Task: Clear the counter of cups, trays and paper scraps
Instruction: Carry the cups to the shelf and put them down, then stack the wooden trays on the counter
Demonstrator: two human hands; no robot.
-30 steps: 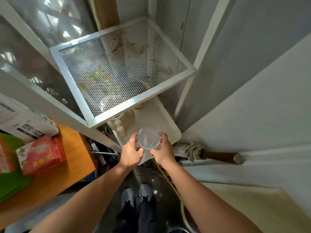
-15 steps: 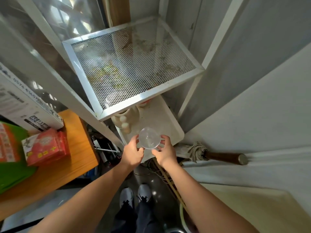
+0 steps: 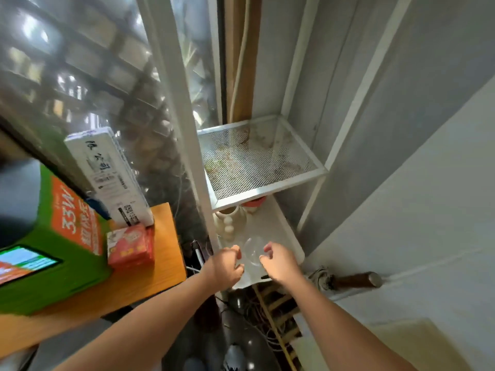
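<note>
Clear cup (image 3: 255, 251): stands upright on the white tray (image 3: 285, 234), mouth up, near the tray's front edge and directly between the two hands.
Left hand (image 3: 227, 266): just left of the cup, with fingers loosely curled and thumb raised. A thin strip of tray shows between it and the cup wall, so it holds nothing.
Right hand (image 3: 280, 265): just right of the cup, fingers curled, with their tips at the cup's right rim. Blur hides whether they pinch the rim or only meet it, so I cannot tell.
Cup relative to grip: level with the fingertips of both hands and closer to the right one. Neither palm encloses it.
Tray: a pale lower shelf beneath the mesh shelf (image 3: 257, 162).
Cream vase (image 3: 231, 222): at the tray's back left, behind the left hand and apart from the cup.
Red-orange item (image 3: 254, 202): at the back of the tray, mostly hidden by the mesh shelf's frame.
Wooden counter (image 3: 163, 266): left of the tray, bearing a red packet (image 3: 130, 246), a green box (image 3: 53, 253) and a white carton (image 3: 107, 178).
Mop handle (image 3: 356, 280): lies right of the tray, by the wall.
</note>
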